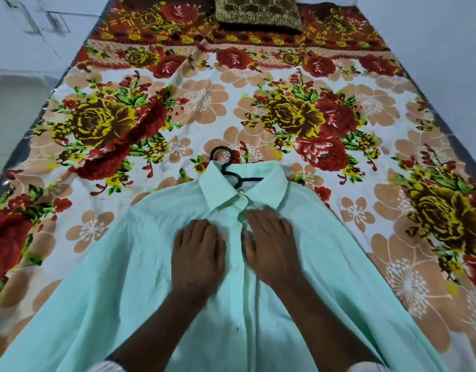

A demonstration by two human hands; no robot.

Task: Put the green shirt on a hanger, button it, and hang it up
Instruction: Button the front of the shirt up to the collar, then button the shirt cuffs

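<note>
The pale green shirt point(124, 277) lies front up on the bed, collar pointing away from me. A black hanger point(226, 167) sits inside it, its hook sticking out above the collar. My left hand point(198, 253) lies on the fabric just left of the button placket, fingers bent at the tips towards the placket edge. My right hand point(271, 245) rests on the shirt just right of the placket, fingers spread and slightly blurred. The placket with its white buttons runs between the two hands. Whether either hand pinches fabric is not clear.
A floral bedsheet point(204, 103) in red, yellow and peach covers the bed. A dark green-gold cushion point(258, 12) lies at the far end. Pale walls flank the bed on both sides.
</note>
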